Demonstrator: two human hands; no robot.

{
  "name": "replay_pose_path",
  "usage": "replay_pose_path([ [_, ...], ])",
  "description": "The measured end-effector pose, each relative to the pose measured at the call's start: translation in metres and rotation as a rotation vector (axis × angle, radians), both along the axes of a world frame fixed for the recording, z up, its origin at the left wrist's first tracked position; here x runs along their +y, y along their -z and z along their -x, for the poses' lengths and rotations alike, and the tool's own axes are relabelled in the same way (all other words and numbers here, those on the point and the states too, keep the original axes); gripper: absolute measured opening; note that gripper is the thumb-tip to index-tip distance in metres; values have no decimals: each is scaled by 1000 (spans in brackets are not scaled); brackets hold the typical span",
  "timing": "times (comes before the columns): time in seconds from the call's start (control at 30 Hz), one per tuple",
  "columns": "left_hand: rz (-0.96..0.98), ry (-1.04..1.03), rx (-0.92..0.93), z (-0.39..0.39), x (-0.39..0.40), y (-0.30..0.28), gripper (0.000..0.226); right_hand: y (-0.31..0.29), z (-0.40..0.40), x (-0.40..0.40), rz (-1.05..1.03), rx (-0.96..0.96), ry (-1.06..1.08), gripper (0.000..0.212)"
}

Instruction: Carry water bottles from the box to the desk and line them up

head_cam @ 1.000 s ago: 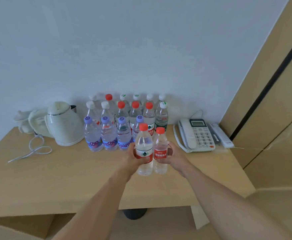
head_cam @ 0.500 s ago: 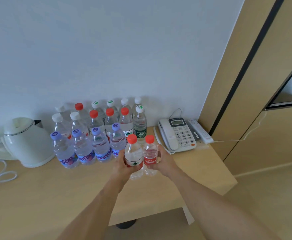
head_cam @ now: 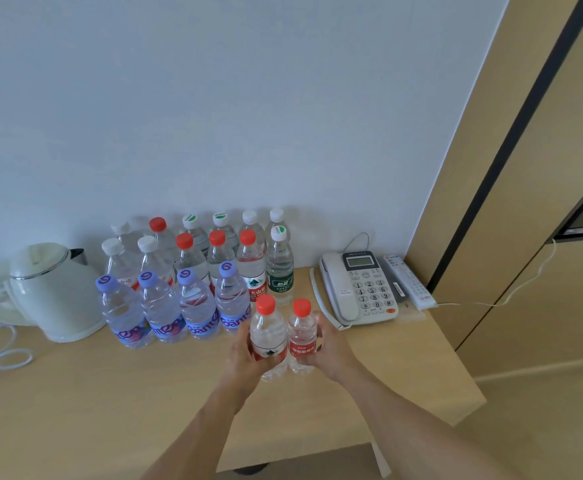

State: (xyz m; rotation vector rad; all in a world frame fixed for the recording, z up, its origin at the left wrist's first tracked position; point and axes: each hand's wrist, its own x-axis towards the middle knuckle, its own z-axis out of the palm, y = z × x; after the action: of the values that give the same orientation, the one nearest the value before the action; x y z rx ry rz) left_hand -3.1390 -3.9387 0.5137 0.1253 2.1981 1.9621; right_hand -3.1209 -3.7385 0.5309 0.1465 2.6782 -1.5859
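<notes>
Red-capped and clear, two small bottles stand side by side near the front right of the desk (head_cam: 75,410), each upright with its long axis vertical. The left hand (head_cam: 245,355) wraps its fingers round the taller bottle (head_cam: 268,336), the one with the green-and-red label; the right hand (head_cam: 328,344) curls round the shorter bottle (head_cam: 302,336) with the all-red label. Both grips sit low on the labels, and the two bottles touch or nearly touch.

Just behind them and to the left stands the front row of purple-capped bottles (head_cam: 176,306), four across. The free spot at that row's right end lies straight ahead of the held pair, in front of the green-labelled bottle (head_cam: 279,268). So I judge the move to be a short push away from the person, both hands equally near.

Whether the bottle bases rest on the desk or hang just above it is hard to tell. The rear rows by the wall are partly hidden behind the nearer ones. No box shows anywhere. A kettle (head_cam: 51,292) sits toward the left edge, a telephone (head_cam: 359,285) and a remote control (head_cam: 409,282) toward the right back corner.
</notes>
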Motion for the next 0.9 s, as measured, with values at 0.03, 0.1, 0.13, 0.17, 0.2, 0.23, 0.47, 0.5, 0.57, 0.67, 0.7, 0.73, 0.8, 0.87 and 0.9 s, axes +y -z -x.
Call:
replay_pose_path([
  [0.03,6,-3,8,-2,0,1,74,3,-2,0,-3,8,4,64],
  [0.1,22,-4,15,-7,-2,2,71,9,-5,0,-2,14,16,62],
  [0.13,31,-4,16,-9,-2,2,69,10,-6,0,-1,16,21,62],
  [0.17,43,-4,17,-10,-2,2,68,11,-6,0,-3,18,23,61],
  [0.2,56,-5,17,-12,-2,2,67,11,-6,-1,-10,20,20,61],
  [0.23,70,-5,20,-13,-3,1,66,12,-6,-1,-17,23,18,61],
  [0.47,251,40,51,-16,-10,-13,65,13,-9,1,-53,60,-20,62],
  [0.5,296,60,78,-16,-12,-18,63,11,-9,2,-57,59,-31,62],
  [0.57,374,91,137,-16,-17,-32,70,7,-11,4,-67,60,-54,62],
  [0.67,511,119,260,-14,-25,-60,72,-4,-12,9,-39,79,-76,61],
  [0.7,570,106,311,-12,-28,-72,68,-8,-11,11,-23,94,-78,61],
  [0.73,621,91,362,-11,-29,-84,65,-13,-11,12,-13,108,-78,60],
  [0.8,701,85,429,-8,-28,-107,56,-23,-8,15,-16,129,-78,59],
  [0.87,782,119,455,-4,-23,-123,42,-32,-4,16,-48,147,-75,56],
  [0.9,816,133,458,-3,-20,-129,37,-37,-3,16,-67,158,-73,55],
])
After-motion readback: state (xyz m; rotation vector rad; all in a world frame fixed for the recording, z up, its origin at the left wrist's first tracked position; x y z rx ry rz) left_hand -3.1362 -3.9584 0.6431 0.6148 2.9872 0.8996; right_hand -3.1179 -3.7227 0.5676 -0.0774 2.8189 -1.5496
